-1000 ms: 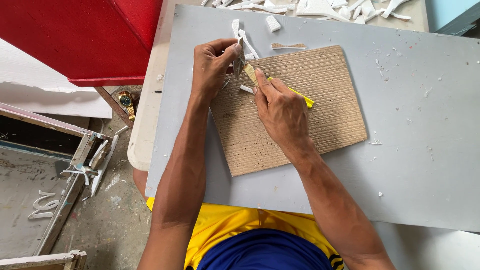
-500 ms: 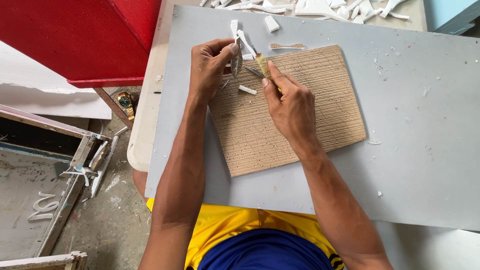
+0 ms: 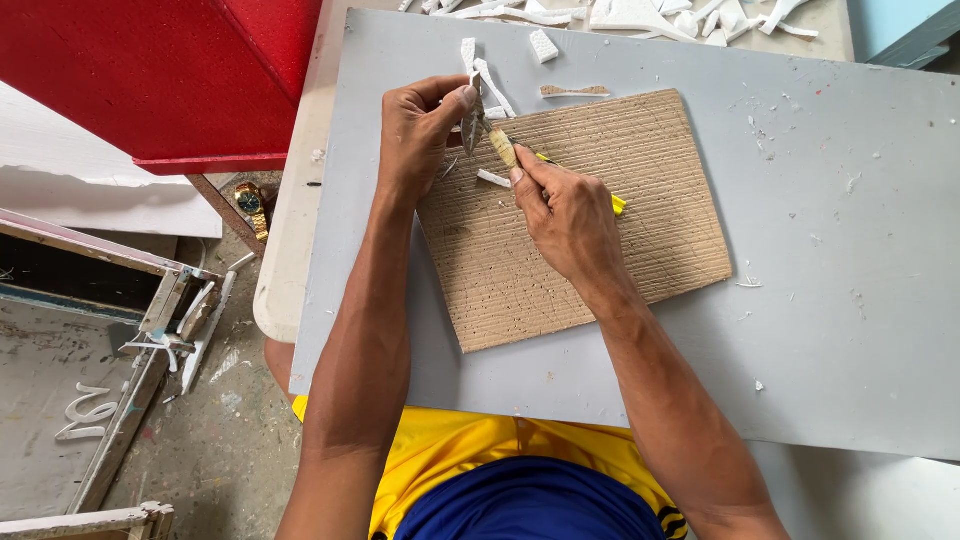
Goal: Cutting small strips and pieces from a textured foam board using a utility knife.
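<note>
Knife blade (image 3: 497, 140) behind hands' fingers (image 3: 520, 165)

I see a flat grey board (image 3: 820, 330) serving as my work surface, itself resting on a pale, round-cornered table (image 3: 290, 250) that shows along its left edge. A scored brown cardboard mat (image 3: 640, 200) lies directly on the grey board, angled slightly. White foam offcuts (image 3: 545, 45) sit near the far edge, more are piled beyond it, and small white crumbs (image 3: 760, 140) speckle the right side.

Cardboard mat (image 3: 600, 230) matt, ribbed, scored; grey board (image 3: 840, 300) smooth matt; white foam scraps (image 3: 640, 14) rough.
</note>
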